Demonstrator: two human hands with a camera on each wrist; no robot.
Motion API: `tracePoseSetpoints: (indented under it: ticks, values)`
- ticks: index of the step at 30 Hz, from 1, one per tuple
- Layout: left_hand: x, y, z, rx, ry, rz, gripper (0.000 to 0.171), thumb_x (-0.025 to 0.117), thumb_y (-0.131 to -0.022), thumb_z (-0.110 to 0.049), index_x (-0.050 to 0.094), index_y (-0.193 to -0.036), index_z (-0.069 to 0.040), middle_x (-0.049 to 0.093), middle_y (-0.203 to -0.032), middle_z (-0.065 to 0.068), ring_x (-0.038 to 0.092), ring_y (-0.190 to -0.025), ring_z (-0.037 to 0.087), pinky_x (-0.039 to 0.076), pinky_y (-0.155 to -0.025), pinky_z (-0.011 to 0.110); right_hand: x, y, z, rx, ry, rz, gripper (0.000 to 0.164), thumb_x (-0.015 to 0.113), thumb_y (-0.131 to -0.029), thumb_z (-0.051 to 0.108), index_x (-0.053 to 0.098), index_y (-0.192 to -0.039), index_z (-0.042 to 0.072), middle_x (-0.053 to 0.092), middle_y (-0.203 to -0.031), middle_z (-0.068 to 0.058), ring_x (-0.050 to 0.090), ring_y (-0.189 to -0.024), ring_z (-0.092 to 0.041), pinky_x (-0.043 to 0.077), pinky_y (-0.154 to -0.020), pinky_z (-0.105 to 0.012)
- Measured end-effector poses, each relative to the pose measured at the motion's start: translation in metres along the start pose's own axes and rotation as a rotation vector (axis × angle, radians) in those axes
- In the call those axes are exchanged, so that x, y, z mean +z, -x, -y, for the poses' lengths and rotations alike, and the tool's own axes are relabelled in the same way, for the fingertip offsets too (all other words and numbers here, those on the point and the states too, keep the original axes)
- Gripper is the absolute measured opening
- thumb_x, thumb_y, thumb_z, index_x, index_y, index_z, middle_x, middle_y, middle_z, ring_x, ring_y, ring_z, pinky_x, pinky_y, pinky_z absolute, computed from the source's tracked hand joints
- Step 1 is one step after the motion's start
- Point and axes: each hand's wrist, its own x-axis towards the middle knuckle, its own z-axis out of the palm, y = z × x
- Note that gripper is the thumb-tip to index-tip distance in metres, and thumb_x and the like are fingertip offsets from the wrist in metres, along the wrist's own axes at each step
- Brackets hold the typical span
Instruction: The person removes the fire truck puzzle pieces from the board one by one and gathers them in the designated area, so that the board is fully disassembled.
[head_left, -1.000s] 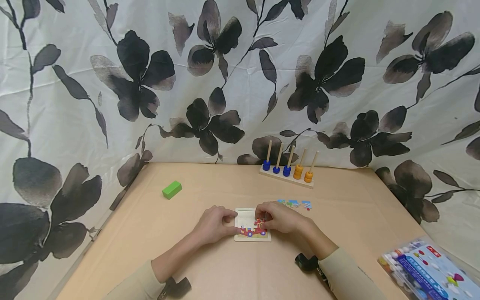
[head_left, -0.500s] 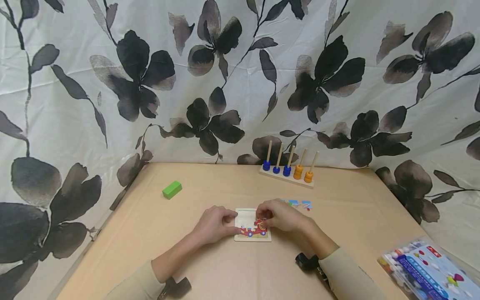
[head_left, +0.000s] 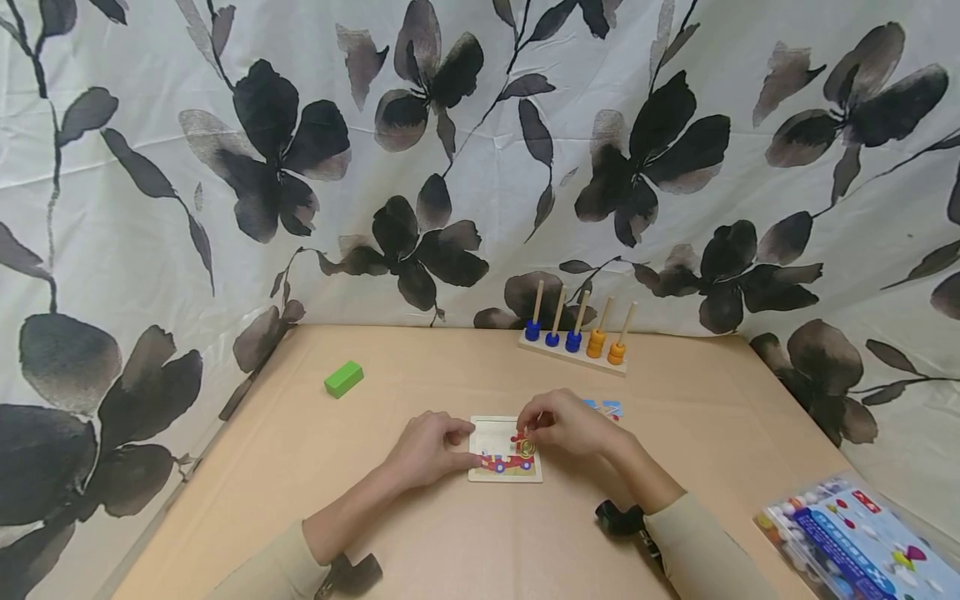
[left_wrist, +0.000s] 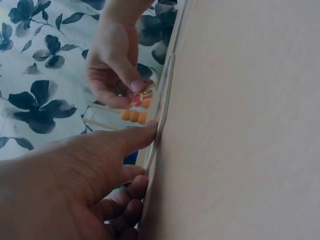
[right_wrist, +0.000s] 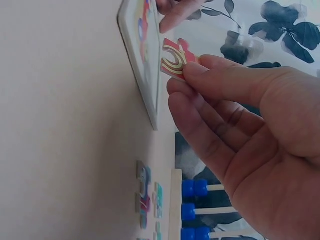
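Note:
A small square puzzle tray [head_left: 506,477] with a pale rim lies on the table, red vehicle pieces showing in its lower part. My left hand [head_left: 429,448] holds the tray at its left edge, thumb at the lower part and fingertips higher up. In the left wrist view the other fingers curl beside the rim. My right hand [head_left: 566,423] pinches a red puzzle piece [right_wrist: 175,61] with yellow curved lines between thumb and fingers. The right wrist view shows this piece raised and tilted, just off the tray's right side.
Loose blue puzzle pieces [head_left: 612,409] lie behind my right hand, partly hidden by it. A peg stacker [head_left: 573,354] with blue and orange beads stands at the back. A green block [head_left: 344,379] sits back left, and a clear-cased box [head_left: 862,533] front right.
My right hand has shifted slightly up and to the right, lifting the red piece, and covers more of the loose blue pieces. The left hand and tray have stayed put.

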Motion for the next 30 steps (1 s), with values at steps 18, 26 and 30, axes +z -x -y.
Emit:
tracePoseSetpoints:
  ticks: [18, 26, 30]
  values:
    - [0.001, 0.0, 0.001, 0.002, -0.003, -0.002, 0.05, 0.092, -0.076, -0.041, 0.08, -0.116, -0.014, 0.061, -0.076, -0.009, 0.049, -0.078, 0.011, 0.038, -0.073, 0.026, -0.039, 0.032, -0.003, 0.052, -0.01, -0.113, 0.014, 0.074, -0.094, 0.003, 0.08, -0.104, 0.011, 0.075, -0.098, -0.005, 0.061, -0.075, -0.014, 0.053, -0.065, -0.026]
    - [0.0, 0.0, 0.0, 0.009, -0.002, -0.004, 0.05, 0.092, -0.076, -0.041, 0.08, -0.116, -0.014, 0.062, -0.077, -0.008, 0.049, -0.078, 0.011, 0.037, -0.073, 0.026, -0.057, 0.042, -0.018, 0.081, -0.036, -0.103, 0.014, 0.075, -0.093, 0.003, 0.08, -0.102, 0.012, 0.074, -0.096, -0.004, 0.064, -0.075, -0.016, 0.055, -0.068, -0.027]
    - [0.0, 0.001, 0.0, 0.006, -0.003, -0.003, 0.05, 0.092, -0.076, -0.042, 0.08, -0.116, -0.014, 0.062, -0.077, -0.008, 0.048, -0.078, 0.011, 0.037, -0.073, 0.026, -0.063, 0.046, -0.022, 0.082, -0.045, -0.1, 0.016, 0.074, -0.091, 0.0, 0.08, -0.102, 0.01, 0.075, -0.095, -0.007, 0.066, -0.076, -0.016, 0.056, -0.069, -0.027]
